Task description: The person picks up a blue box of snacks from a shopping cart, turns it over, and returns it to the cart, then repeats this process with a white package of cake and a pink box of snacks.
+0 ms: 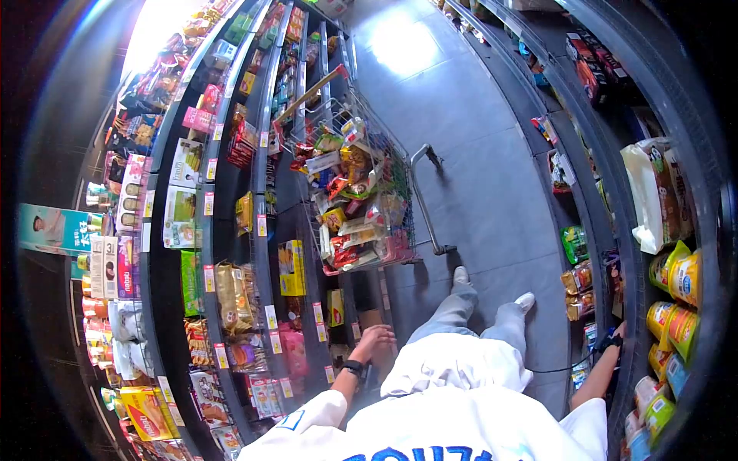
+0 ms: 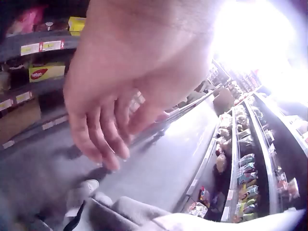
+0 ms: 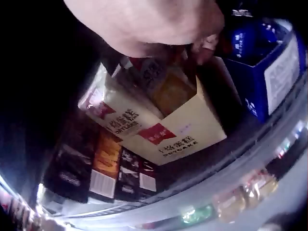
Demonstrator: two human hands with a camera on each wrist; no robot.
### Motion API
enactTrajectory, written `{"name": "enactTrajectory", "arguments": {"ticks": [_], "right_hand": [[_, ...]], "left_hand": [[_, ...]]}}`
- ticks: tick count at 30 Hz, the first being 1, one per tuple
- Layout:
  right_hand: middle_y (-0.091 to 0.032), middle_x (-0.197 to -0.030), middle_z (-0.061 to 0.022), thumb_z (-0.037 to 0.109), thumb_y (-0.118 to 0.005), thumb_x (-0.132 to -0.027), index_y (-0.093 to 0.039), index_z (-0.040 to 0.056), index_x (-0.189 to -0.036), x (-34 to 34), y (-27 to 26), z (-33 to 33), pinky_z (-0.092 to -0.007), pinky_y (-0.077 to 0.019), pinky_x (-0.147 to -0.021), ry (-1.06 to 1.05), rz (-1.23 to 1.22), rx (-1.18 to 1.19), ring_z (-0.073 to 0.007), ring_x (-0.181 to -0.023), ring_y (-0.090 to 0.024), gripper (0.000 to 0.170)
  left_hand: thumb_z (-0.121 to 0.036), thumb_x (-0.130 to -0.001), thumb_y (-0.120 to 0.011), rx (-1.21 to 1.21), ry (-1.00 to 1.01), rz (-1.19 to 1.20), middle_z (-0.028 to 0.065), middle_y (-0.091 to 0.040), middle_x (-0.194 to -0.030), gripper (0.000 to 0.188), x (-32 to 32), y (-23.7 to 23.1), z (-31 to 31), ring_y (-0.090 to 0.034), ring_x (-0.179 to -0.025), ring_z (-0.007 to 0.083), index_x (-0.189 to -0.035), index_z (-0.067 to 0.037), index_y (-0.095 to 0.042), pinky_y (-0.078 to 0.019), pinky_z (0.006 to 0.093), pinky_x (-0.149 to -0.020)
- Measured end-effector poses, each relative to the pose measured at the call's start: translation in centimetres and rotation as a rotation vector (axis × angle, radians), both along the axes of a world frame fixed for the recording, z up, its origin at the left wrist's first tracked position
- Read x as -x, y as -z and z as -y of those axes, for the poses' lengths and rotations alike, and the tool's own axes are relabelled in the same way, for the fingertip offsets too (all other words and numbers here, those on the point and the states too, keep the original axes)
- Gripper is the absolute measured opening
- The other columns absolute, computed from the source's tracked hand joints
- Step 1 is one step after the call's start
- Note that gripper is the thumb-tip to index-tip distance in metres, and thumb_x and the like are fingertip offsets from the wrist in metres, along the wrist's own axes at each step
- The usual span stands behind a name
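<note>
fingers (image 3: 206, 48) of the right hand (image 3: 154, 24): bent down over an open cream carton (image 3: 187, 139), tips partly hidden, so whether they gripped anything could not be told. carton: printed "drycake" beneath a red label, top open, standing at a tilt in the right wrist view on a dark shelf at the person's right. contents: wrapped packets (image 3: 174, 91), one showing orange-yellow, just under the hand. neighbours: a blue box (image 3: 255, 89) with a white printed panel, near the carton's right side in that view; dark packs (image 3: 106, 159) with an orange panel, below and to the left, set close by the carton. left hand (image 2: 130, 82): hanging clear above the floor (image 2: 139, 178), fingers slack and lightly curved, empty; nearest to it, the lower shelves on the person's left, which carried a yellow-green box (image 2: 46, 73). on the left wrist: a black band (image 1: 354, 367). cart: one shopping cart (image 1: 311, 95) with a red bar, ahead of the person, close beside the left shelving, heaped with mixed packets (image 1: 350, 184). left shelving, further stock: a yellow box (image 1: 291, 267), a green pack (image 1: 190, 283), price tags (image 1: 209, 278) along the edges. right shelving: yellow tubs (image 1: 683, 278) and a large white-and-brown bag (image 1: 642, 196). person: white top (image 1: 453, 415), grey trousers (image 1: 453, 315), pale shoes (image 1: 525, 302), standing in the aisle between both runs.
</note>
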State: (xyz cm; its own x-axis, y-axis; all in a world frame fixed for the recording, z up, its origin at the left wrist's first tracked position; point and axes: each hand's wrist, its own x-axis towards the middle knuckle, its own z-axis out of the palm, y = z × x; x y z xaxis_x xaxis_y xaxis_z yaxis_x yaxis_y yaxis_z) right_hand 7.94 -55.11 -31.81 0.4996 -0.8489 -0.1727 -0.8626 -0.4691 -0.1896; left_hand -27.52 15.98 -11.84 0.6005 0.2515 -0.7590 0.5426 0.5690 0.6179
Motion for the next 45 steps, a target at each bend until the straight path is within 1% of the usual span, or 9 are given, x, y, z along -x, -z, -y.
{"name": "enactTrajectory", "arguments": {"ticks": [4,7,11,17,24,31,33,37,45], "right_hand": [[-0.061,-0.101,-0.0190,0.033,-0.046,-0.088,-0.056,-0.0011,-0.095,2.6,-1.2,-4.0,-0.0418,-0.0420,-0.085,0.103,0.151,0.024,-0.0302,-0.098,-0.056,0.036],[-0.059,-0.073,-0.0115,0.017,-0.050,-0.084,-0.050,0.0042,-0.081,6.4,-1.9,-10.2,-0.0361,-0.0467,-0.062,0.122,0.671,-0.476,-0.0233,-0.068,-0.059,0.013],[-0.060,-0.066,-0.0101,0.008,-0.048,-0.083,-0.053,0.0015,-0.087,12.6,-0.7,-18.8,-0.0284,-0.0459,-0.048,-0.208,0.325,-0.684,-0.0168,-0.055,-0.058,0.009],[-0.062,-0.072,-0.0086,0.010,-0.055,-0.083,-0.061,0.0013,-0.092,17.6,-7.6,-32.4,-0.0269,-0.0478,-0.049,-0.792,-0.638,-1.012,-0.0161,-0.058,-0.059,0.015],[-0.064,-0.075,-0.0081,0.008,-0.051,-0.085,-0.062,-0.0001,-0.091,16.3,-10.6,-39.1,-0.0265,-0.0479,-0.050,-0.614,-0.393,-1.010,-0.0144,-0.061,-0.060,0.015],[-0.065,-0.075,-0.0057,0.008,-0.049,-0.087,-0.060,-0.0005,-0.091,8.1,-18.3,-45.5,-0.0278,-0.0479,-0.058,-1.059,-0.301,-0.593,-0.0164,-0.065,-0.062,0.014],[-0.065,-0.079,-0.0057,0.007,-0.049,-0.087,-0.060,-0.0003,-0.093,5.3,-23.5,-51.0,-0.0278,-0.0479,-0.062,-1.082,-0.238,-0.641,-0.0160,-0.069,-0.062,0.014],[-0.065,-0.094,-0.0080,0.011,-0.053,-0.087,-0.060,0.0005,-0.107,2.3,-31.3,-60.5,-0.0277,-0.0483,-0.076,-0.995,0.001,-1.397,-0.0155,-0.086,-0.061,0.023],[-0.059,-0.112,-0.0113,0.033,-0.041,-0.095,-0.048,-0.0005,-0.123,3.5,-35.7,-69.4,-0.0297,-0.0455,-0.087,-0.804,0.012,-1.896,-0.0184,-0.101,-0.057,0.044]], "left_hand": [[-0.007,-0.087,-0.046,-0.300,0.006,-0.163,0.0151,-0.064,-0.090,0.025,-3.4,-1.6,-6.1,-0.066,-0.076,0.0248,-0.107,0.005,-0.053,-0.0547,0.0318,-0.064],[-0.004,-0.084,-0.047,-0.567,-0.140,-0.157,0.0131,-0.065,-0.086,0.023,-4.8,-1.6,-14.3,-0.065,-0.067,0.0192,-0.103,0.002,-0.057,-0.0518,0.0273,-0.055],[-0.014,-0.079,-0.059,-1.252,-0.006,-0.276,0.0136,-0.065,-0.085,0.030,-8.4,1.1,-26.8,-0.065,-0.080,0.0258,-0.106,-0.001,-0.058,-0.0502,0.0336,-0.069],[-0.029,-0.076,-0.065,-1.391,0.198,-0.548,0.0195,-0.064,-0.095,0.041,-14.4,6.2,-36.7,-0.061,-0.094,0.0367,-0.107,-0.002,-0.058,-0.0475,0.0428,-0.079],[-0.027,-0.068,-0.066,-1.549,0.510,-0.669,0.0226,-0.065,-0.083,0.032,-16.7,7.9,-39.4,-0.064,-0.080,0.0397,-0.081,0.002,-0.066,-0.0493,0.0486,-0.069],[-0.025,-0.075,-0.057,-1.354,0.217,-0.678,0.0258,-0.064,-0.084,0.032,-16.8,1.3,-38.3,-0.062,-0.082,0.0409,-0.089,0.004,-0.065,-0.0480,0.0492,-0.068],[-0.021,-0.082,-0.060,-1.153,0.083,-0.327,0.0157,-0.067,-0.083,0.027,-15.6,1.1,-38.2,-0.065,-0.077,0.0267,-0.092,0.003,-0.064,-0.0491,0.0372,-0.067],[-0.016,-0.084,-0.065,-0.363,-0.181,0.246,0.0030,-0.065,-0.090,0.024,-19.3,-6.6,-30.7,-0.059,-0.080,0.0092,-0.099,0.002,-0.063,-0.0464,0.0227,-0.070],[-0.005,-0.079,-0.070,-0.036,0.019,0.544,0.0109,-0.062,-0.099,0.037,-27.6,-17.1,-16.7,-0.060,-0.093,0.0159,-0.102,-0.003,-0.042,-0.0499,0.0263,-0.080]]}}
